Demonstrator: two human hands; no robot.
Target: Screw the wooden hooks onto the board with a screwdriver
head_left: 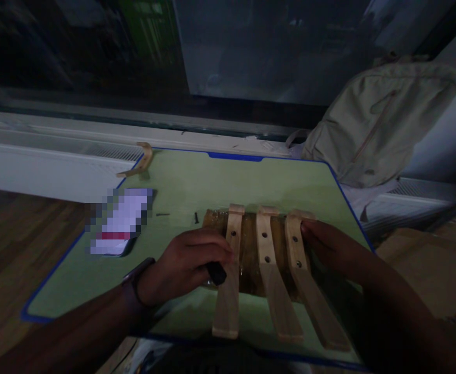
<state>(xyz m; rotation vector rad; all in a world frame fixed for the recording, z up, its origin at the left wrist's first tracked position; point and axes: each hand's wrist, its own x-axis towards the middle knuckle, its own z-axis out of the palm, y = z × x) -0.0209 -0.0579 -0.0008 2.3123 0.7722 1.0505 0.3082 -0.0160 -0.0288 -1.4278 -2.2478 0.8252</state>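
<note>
Fingers [212,247] round black handle [216,274] (beside slats [266,259])

My left hand [185,265]: bare, dimly lit. On that wrist I wear a dark watch [133,284] with a dark band and a flat case on the far side. My left forearm is uncovered to the near edge. My right hand [331,249]: bare too, its forearm unsleeved and deep in shadow.
</note>
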